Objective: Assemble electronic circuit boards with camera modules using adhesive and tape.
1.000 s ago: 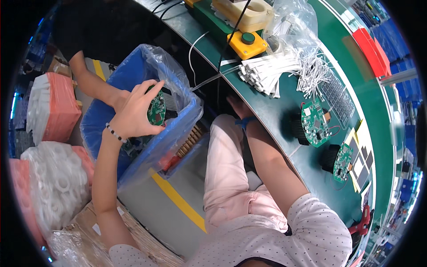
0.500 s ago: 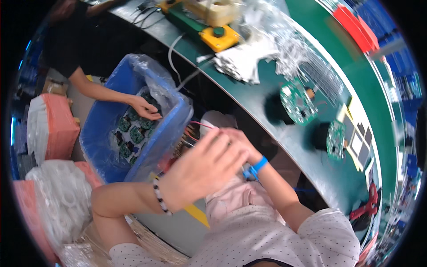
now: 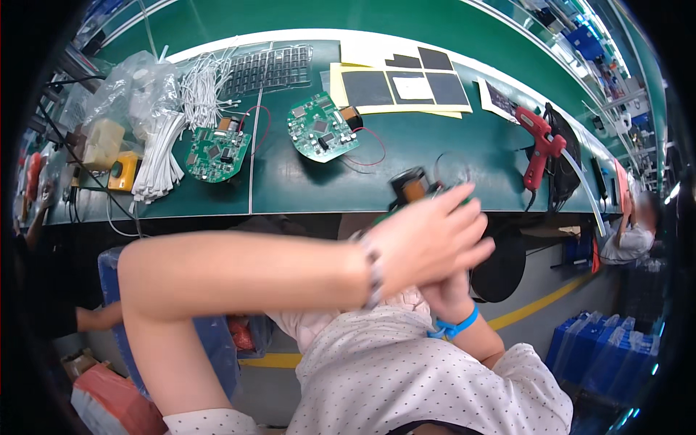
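Both my hands are close together in front of my body, just off the bench's near edge. My left hand (image 3: 429, 235), with a beaded bracelet, crosses over from the left, fingers stretched and slightly apart, blurred by motion. Beneath it is my right hand (image 3: 448, 293), with a blue wristband; its fingers are mostly hidden. Between and beyond the hands shows part of a circuit board with a black and copper-coloured component (image 3: 412, 187) and thin wires, seemingly held from below by my right hand.
Two green circuit boards (image 3: 319, 129) (image 3: 217, 154) with wires lie on the green bench (image 3: 286, 192). White cable bundles (image 3: 158, 163), foam-pad sheets (image 3: 399, 85) and a red glue gun (image 3: 538, 145) are there too. A blue bin (image 3: 112, 279) stands lower left, near another person's arm (image 3: 100, 317).
My view has swung from the blue bin to the bench, which now lies straight ahead. My hands stay together, and the black and copper-coloured component has come into sight beyond them.
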`<move>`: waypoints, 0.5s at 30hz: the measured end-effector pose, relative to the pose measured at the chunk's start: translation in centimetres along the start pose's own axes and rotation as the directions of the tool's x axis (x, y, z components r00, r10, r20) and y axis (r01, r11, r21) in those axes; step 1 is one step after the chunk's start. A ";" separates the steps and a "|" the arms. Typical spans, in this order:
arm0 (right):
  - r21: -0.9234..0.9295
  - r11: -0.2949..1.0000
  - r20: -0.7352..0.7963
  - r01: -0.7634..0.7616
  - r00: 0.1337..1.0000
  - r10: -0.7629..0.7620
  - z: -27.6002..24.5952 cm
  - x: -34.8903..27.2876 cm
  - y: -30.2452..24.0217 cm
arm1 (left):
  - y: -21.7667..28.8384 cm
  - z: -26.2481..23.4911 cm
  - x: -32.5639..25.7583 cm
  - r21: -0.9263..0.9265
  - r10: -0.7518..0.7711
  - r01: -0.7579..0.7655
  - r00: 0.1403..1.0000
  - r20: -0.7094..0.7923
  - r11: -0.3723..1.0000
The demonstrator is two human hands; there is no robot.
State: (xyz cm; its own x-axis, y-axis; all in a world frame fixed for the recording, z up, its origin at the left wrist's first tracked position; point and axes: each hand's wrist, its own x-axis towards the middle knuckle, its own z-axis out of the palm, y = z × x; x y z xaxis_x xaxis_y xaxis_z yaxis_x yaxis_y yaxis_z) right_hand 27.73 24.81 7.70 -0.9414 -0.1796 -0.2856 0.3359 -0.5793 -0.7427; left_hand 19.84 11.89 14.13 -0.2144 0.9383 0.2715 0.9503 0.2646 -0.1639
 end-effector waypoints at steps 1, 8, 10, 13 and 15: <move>0.003 1.000 -0.045 -0.023 0.999 0.023 -1.2 1.3 -0.8 | -0.6 1.6 1.5 0.080 -0.021 0.023 0.999 -0.025 0.997; 0.310 0.736 0.300 -0.602 0.797 0.525 -5.0 3.8 -3.2 | -3.4 8.2 5.6 -0.009 0.093 -0.094 0.977 0.193 0.996; 0.286 0.730 0.334 -0.621 0.778 0.531 -5.3 3.2 -3.3 | -4.8 11.5 6.7 -0.010 0.148 -0.147 0.984 0.099 0.989; 0.144 0.869 0.345 -0.474 0.847 0.405 -6.5 2.3 -2.8 | -6.9 14.8 9.2 0.082 0.315 -0.308 0.944 -0.096 0.948; 0.059 0.928 0.311 -0.368 0.890 0.333 -6.3 2.4 -2.4 | -7.1 16.1 10.0 0.133 0.348 -0.331 0.927 -0.139 0.934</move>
State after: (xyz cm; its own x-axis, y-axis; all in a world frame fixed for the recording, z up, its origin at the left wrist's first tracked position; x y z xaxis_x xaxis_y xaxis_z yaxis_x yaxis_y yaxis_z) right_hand 24.86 30.84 5.00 -0.7361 -0.5999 -0.3134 0.6560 -0.5182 -0.5487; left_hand 7.35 23.00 2.74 0.1633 0.9309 0.3266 0.9289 -0.0336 -0.3687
